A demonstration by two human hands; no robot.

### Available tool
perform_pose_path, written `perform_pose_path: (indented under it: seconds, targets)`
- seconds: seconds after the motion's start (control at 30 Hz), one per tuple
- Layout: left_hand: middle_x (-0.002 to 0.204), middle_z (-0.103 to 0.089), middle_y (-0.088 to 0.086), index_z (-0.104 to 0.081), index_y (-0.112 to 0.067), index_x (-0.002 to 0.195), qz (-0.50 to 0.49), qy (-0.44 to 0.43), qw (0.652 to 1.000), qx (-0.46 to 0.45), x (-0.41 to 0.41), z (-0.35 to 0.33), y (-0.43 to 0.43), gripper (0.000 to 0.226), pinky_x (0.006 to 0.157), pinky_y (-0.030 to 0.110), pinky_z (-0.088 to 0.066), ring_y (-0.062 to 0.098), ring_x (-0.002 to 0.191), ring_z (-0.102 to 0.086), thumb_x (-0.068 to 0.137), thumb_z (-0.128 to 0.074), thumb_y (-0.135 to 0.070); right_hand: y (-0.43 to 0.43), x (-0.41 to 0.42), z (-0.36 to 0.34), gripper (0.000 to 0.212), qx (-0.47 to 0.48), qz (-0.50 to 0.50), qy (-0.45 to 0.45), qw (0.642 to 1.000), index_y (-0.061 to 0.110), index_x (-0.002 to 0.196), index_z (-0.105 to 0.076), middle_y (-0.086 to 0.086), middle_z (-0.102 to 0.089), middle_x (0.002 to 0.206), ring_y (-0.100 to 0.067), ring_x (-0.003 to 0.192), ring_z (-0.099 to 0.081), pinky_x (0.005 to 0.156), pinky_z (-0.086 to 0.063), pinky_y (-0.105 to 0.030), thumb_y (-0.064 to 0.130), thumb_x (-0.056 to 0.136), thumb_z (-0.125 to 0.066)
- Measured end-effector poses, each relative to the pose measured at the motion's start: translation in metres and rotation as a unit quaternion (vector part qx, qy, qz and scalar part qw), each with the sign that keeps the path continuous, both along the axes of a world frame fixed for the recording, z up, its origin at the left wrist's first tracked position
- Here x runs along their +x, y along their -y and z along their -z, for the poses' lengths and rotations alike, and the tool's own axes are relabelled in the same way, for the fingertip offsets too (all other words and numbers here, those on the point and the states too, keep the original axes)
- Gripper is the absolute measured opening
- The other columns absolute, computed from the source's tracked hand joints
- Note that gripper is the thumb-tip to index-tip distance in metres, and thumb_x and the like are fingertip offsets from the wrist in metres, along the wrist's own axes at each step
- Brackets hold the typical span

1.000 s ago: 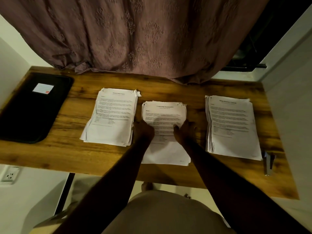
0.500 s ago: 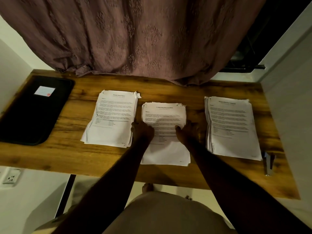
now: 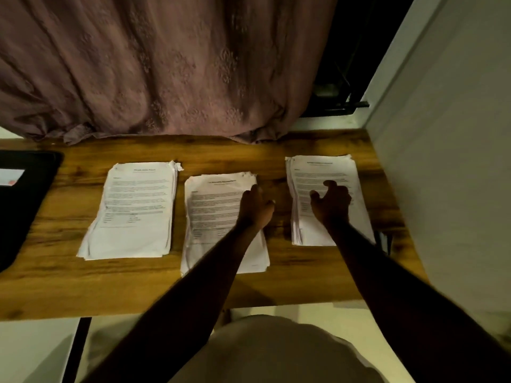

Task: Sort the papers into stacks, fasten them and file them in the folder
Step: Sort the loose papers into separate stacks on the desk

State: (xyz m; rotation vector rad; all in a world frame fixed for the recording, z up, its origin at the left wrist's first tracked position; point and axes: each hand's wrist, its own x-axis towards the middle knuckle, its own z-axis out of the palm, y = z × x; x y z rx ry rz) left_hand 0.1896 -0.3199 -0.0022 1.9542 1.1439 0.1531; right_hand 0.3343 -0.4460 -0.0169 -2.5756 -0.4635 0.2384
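Wooden desk [image 3: 124,288] | right hand [image 3: 330,203] hovering empty, half-curled, over rightmost white paper stack [image 3: 326,168] | left hand [image 3: 255,205] hanging relaxed, empty | judging: squaring edges before fastening

On the wooden desk [image 3: 55,286], the left hand [image 3: 255,208] rests at the right edge of the middle stack [image 3: 213,217] of printed paper, fingers [image 3: 253,192] stretched out. To the right of that stack, the right hand [image 3: 331,203] is over the right stack [image 3: 320,170], loosely curled and gripping nothing. To its left lie the left stack [image 3: 135,211] and, farther left, a black folder [image 3: 25,205].
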Motion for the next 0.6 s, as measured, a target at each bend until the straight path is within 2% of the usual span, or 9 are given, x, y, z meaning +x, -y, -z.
perform_pose_path:
  seconds: [0.1,0.2,0.27,0.3,0.37,0.43,0.5,0.53,0.6]
  targets:
    - [0.140,-0.055,0.011,-0.046,-0.008,0.143,0.042,-0.007,0.999,-0.034,0.028,-0.003,0.023,0.045,0.087,0.026,-0.046,0.028,0.124,-0.056,0.102,-0.057,-0.022,0.021,0.023,0.004,0.054,-0.008,0.008,-0.004,1.000,0.013,0.138,-0.048,-0.017,-0.052,0.135,-0.034,0.130,-0.047,0.107,-0.041,-0.043,0.039,0.094,-0.064]
    - [0.132,-0.061,0.008,-0.053,-0.012,0.135,0.058,0.045,0.994,-0.079,0.054,0.010,0.033,0.041,0.093,0.033,-0.053,0.028,0.122,-0.059,0.096,-0.064,-0.014,0.037,0.044,0.008,0.054,-0.014,0.021,-0.016,1.000,0.014,0.140,-0.047,-0.019,-0.049,0.136,-0.036,0.128,-0.048,0.106,-0.045,-0.046,0.036,0.094,-0.066]
    - [0.124,-0.065,0.002,-0.059,-0.016,0.130,0.041,0.044,0.994,-0.090,0.070,0.034,0.031,0.042,0.079,0.029,-0.056,0.019,0.112,-0.063,0.089,-0.069,-0.017,0.045,0.057,0.013,0.054,-0.028,0.023,-0.009,0.999,0.013,0.138,-0.048,-0.019,-0.051,0.134,-0.036,0.125,-0.050,0.104,-0.045,-0.045,0.036,0.093,-0.066]
    - [0.124,-0.066,0.002,-0.060,-0.016,0.129,0.023,0.053,0.993,-0.105,0.081,0.058,0.027,0.045,0.078,0.027,-0.056,0.018,0.111,-0.063,0.086,-0.072,-0.020,0.050,0.064,0.016,0.054,-0.035,0.023,0.001,0.999,0.013,0.137,-0.049,-0.019,-0.052,0.134,-0.035,0.125,-0.051,0.104,-0.043,-0.044,0.037,0.093,-0.066]
    - [0.126,-0.064,0.005,-0.055,-0.011,0.135,-0.025,0.075,0.985,-0.151,0.091,0.058,0.030,0.061,0.088,0.037,-0.059,0.026,0.119,-0.062,0.079,-0.076,-0.024,0.057,0.079,0.022,0.057,-0.052,0.019,0.013,0.998,0.012,0.139,-0.046,-0.019,-0.052,0.136,-0.037,0.125,-0.050,0.106,-0.040,-0.045,0.040,0.093,-0.065]
    - [0.126,-0.063,0.008,-0.053,-0.001,0.134,-0.061,0.096,0.974,-0.194,0.093,0.033,0.041,0.056,0.091,0.037,-0.058,0.030,0.121,-0.061,0.085,-0.075,-0.016,0.062,0.092,0.027,0.068,-0.072,0.021,-0.028,0.997,0.010,0.148,-0.034,-0.023,-0.043,0.145,-0.041,0.132,-0.044,0.110,-0.036,-0.048,0.042,0.095,-0.063]
    - [0.125,-0.064,0.011,-0.054,0.001,0.130,-0.072,0.158,0.956,-0.237,0.094,0.021,0.049,0.042,0.075,0.024,-0.059,0.028,0.118,-0.062,0.090,-0.068,0.000,0.063,0.100,0.027,0.079,-0.073,0.038,-0.103,0.991,0.009,0.154,-0.022,-0.025,-0.031,0.153,-0.044,0.136,-0.038,0.109,-0.037,-0.051,0.042,0.095,-0.064]
    - [0.125,-0.065,0.010,-0.054,0.000,0.131,-0.059,0.190,0.947,-0.252,0.090,0.016,0.051,0.041,0.072,0.022,-0.060,0.027,0.118,-0.062,0.092,-0.065,0.001,0.062,0.103,0.026,0.081,-0.061,0.047,-0.131,0.988,0.009,0.154,-0.020,-0.025,-0.029,0.154,-0.044,0.135,-0.039,0.106,-0.040,-0.051,0.041,0.095,-0.065]
    - [0.130,-0.065,0.012,-0.053,-0.004,0.135,-0.007,0.234,0.934,-0.269,0.081,0.018,0.053,0.042,0.087,0.036,-0.061,0.029,0.123,-0.063,0.095,-0.063,-0.006,0.059,0.107,0.030,0.082,-0.027,0.064,-0.163,0.984,0.009,0.154,-0.019,-0.024,-0.029,0.153,-0.043,0.132,-0.043,0.099,-0.046,-0.049,0.036,0.094,-0.068]
